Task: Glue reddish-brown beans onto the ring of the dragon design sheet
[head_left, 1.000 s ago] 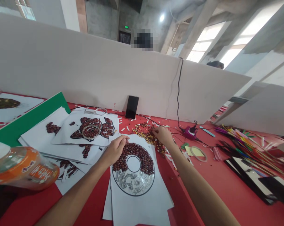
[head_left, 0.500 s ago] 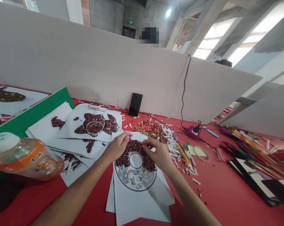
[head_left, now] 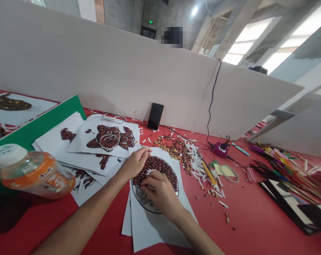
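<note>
A white sheet lies in front of me, printed with a round dragon drawing. Dark red beans cover the upper part of its ring; line art shows in the part below. My right hand is over the lower middle of the circle, thumb and fingers pinched at the left end of the bean area. Whatever sits in that pinch is too small to make out. At the circle's upper left edge rests my left hand, its fingers curled together; I cannot see what they hold, if anything.
Loose beans and yellow kernels lie behind the sheet, beside white paper strips and a yellow cutter. Left are bean-covered drawings and an orange-labelled jar. A phone leans on the white partition.
My right hand has moved left and down, from the ring's right side to the lower middle of the circle. My left hand stays at the upper left edge. The view has shifted slightly.
</note>
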Tool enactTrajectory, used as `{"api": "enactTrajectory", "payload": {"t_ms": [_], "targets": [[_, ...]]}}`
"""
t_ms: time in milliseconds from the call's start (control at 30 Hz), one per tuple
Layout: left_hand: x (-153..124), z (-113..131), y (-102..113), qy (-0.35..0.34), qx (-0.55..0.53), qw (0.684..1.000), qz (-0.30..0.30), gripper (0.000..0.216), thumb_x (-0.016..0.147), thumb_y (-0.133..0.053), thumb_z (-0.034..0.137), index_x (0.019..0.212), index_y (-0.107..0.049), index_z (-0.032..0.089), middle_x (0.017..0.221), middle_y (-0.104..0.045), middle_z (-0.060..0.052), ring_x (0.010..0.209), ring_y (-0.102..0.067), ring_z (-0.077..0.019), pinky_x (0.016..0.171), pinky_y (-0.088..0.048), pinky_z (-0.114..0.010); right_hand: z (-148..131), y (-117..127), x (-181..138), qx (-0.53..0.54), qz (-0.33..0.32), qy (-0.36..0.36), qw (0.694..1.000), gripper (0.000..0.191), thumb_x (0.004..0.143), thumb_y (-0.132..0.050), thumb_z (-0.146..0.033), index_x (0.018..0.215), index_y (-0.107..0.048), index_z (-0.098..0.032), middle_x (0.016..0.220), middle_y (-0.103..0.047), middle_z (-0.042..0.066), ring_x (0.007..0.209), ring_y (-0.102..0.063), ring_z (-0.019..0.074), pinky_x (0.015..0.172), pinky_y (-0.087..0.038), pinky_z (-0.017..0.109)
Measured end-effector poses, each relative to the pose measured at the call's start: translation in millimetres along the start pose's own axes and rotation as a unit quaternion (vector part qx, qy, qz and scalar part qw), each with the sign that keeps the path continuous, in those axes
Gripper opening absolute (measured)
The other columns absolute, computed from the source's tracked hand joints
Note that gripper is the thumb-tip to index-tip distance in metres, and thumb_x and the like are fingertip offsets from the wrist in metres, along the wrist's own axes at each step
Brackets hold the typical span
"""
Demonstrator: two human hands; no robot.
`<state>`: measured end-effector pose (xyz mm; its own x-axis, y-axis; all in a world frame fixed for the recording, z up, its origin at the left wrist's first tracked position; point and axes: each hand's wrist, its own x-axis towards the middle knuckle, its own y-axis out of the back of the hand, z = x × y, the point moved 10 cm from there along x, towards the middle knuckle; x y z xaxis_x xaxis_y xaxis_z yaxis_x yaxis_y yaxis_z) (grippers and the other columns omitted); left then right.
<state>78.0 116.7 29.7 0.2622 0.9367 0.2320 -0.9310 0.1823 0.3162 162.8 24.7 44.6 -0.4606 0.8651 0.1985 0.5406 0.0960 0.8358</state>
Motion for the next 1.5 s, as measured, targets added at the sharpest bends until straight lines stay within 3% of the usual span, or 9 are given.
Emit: {"api": "enactTrajectory", "payload": {"t_ms": [200, 367, 533, 733, 900, 1067, 1233, 1500], "targets": [[0, 0, 0, 0.001, 0.005, 1.000, -0.001, 0.035, 0.104, -0.036, 0.038, 0.115, -0.066, 0.024, 0.102, -0.072, -0.003, 0.097, -0.067, -0.0202, 0.091, -0.049, -0.032, 1, -1, -3, 0.015, 0.004, 0.005, 1.000, 0.013, 0.090, -0.070, -0.013, 0.096, -0.074, -0.024, 0.097, -0.067, 0.002, 0.090, -0.064, 0.0180, 0.080, -0.049, 0.029], [0, 1, 0, -0.002, 0.003, 1.000, 0.000, 0.035, 0.104, -0.036, 0.038, 0.115, -0.066, 0.024, 0.101, -0.072, -0.003, 0.097, -0.067, -0.0200, 0.091, -0.050, -0.031, -1, 10, -9, 0.032, 0.030, 0.015, 0.999, 0.023, 0.096, -0.058, -0.012, 0.106, -0.074, -0.025, 0.100, -0.068, 0.005, 0.092, -0.065, 0.0195, 0.083, -0.050, 0.032], [-1, 0, 0, 0.006, 0.004, 1.000, 0.001, 0.035, 0.104, -0.037, 0.039, 0.115, -0.066, 0.024, 0.102, -0.072, -0.002, 0.097, -0.067, -0.0198, 0.092, -0.049, -0.031, -21, 12, -18, -0.106, 0.019, 0.096, 0.990, 0.033, 0.092, -0.056, -0.005, 0.111, -0.072, -0.028, 0.105, -0.068, 0.005, 0.093, -0.060, 0.0210, 0.083, -0.043, 0.035], [-1, 1, 0, 0.002, -0.001, 1.000, 0.001, 0.034, 0.104, -0.036, 0.038, 0.114, -0.066, 0.024, 0.102, -0.072, -0.002, 0.097, -0.067, -0.0197, 0.092, -0.049, -0.031, -28, -2, -24, -0.246, -0.029, 0.171, 0.954, 0.029, 0.097, -0.060, -0.014, 0.123, -0.066, -0.025, 0.105, -0.067, 0.007, 0.095, -0.056, 0.0231, 0.084, -0.036, 0.039], [-1, 0, -1, 0.005, 0.002, 1.000, -0.002, 0.035, 0.104, -0.036, 0.039, 0.114, -0.066, 0.024, 0.102, -0.072, -0.003, 0.098, -0.067, -0.0203, 0.092, -0.049, -0.031, -21, -1, -19, -0.253, -0.059, 0.172, 0.950, 0.033, 0.098, -0.061, -0.017, 0.128, -0.065, -0.032, 0.110, -0.065, 0.006, 0.098, -0.053, 0.0233, 0.082, -0.036, 0.038], [-1, 2, -1, 0.003, 0.003, 1.000, -0.005, 0.035, 0.104, -0.036, 0.040, 0.114, -0.066, 0.024, 0.103, -0.072, -0.003, 0.099, -0.067, -0.0205, 0.093, -0.049, -0.032, -18, 2, -18, -0.229, -0.072, 0.160, 0.957, 0.044, 0.096, -0.056, -0.009, 0.131, -0.065, -0.035, 0.113, -0.064, 0.007, 0.099, -0.053, 0.0228, 0.084, -0.039, 0.037], [-1, 1, -1, 0.004, 0.007, 1.000, -0.004, 0.036, 0.104, -0.036, 0.040, 0.116, -0.066, 0.024, 0.103, -0.072, -0.003, 0.099, -0.067, -0.0205, 0.092, -0.050, -0.032, -11, 16, -19, -0.161, -0.006, 0.113, 0.981, 0.058, 0.089, -0.048, 0.001, 0.134, -0.065, -0.031, 0.116, -0.064, 0.007, 0.097, -0.054, 0.0214, 0.084, -0.043, 0.035], [-1, 3, -1, 0.003, 0.008, 1.000, -0.004, 0.036, 0.104, -0.036, 0.039, 0.115, -0.066, 0.024, 0.104, -0.072, -0.003, 0.099, -0.067, -0.0206, 0.093, -0.050, -0.032, -22, -5, -22, -0.227, -0.037, 0.165, 0.959, 0.037, 0.095, -0.058, -0.011, 0.129, -0.063, -0.025, 0.119, -0.066, 0.009, 0.106, -0.055, 0.0250, 0.088, -0.042, 0.040]]}}
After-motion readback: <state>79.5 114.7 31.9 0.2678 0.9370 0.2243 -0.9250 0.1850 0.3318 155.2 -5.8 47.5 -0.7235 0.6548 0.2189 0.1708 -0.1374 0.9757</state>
